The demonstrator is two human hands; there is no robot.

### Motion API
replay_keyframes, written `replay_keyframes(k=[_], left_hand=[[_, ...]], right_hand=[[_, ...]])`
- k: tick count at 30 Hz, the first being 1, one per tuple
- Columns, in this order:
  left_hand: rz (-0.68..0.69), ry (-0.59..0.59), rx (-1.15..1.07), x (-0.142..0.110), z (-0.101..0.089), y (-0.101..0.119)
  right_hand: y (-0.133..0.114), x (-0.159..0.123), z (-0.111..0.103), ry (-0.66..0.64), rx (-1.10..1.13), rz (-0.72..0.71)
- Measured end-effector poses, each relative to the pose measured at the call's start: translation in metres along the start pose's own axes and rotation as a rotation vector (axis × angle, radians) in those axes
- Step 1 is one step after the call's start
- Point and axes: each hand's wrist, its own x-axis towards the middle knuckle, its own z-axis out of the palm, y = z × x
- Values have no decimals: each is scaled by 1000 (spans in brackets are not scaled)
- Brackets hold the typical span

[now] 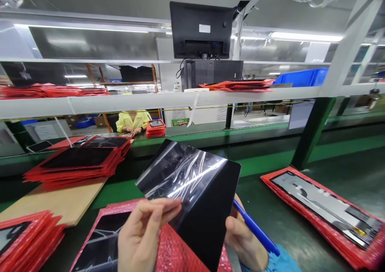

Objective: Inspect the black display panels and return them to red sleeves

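I hold a glossy black panel (207,208) tilted up in front of me. My left hand (141,236) pinches a clear film (177,176) that is partly peeled off the panel's left side. My right hand (243,240) grips the panel's lower right edge and also holds a blue pen (255,230) that points up and left. Below the panel lies a red bubble-wrap sleeve (171,252) with another dark panel (102,240) on it.
Stacks of red sleeves with dark panels sit at left (78,164) and bottom left (27,236), on a wooden board (60,202). Another sleeve with a panel (327,212) lies right on the green belt (270,164). A person in yellow (132,121) works across the line. A monitor (201,29) hangs above.
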Motion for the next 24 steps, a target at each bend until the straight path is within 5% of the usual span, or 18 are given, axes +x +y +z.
replay_keyframes(k=[5,8,11,14,20,24], left_hand=[[288,149,336,22,-17,0],[88,55,302,33,-25,-5],[-166,-27,-29,35,-24,-8],[-239,62,-330,33,-18,-5],[-160,471,-420,40,-18,-2],[-83,472,-419,46,-30,-7]], right_hand=[[4,-4,-18,125,83,-42],[9,-5,-31,170,116,-58],[11,-4,-31,148,131,-64],[10,-1,-16,81,143,-45],[3,-6,22,-196,162,1],[-3,-5,42,-451,138,40]])
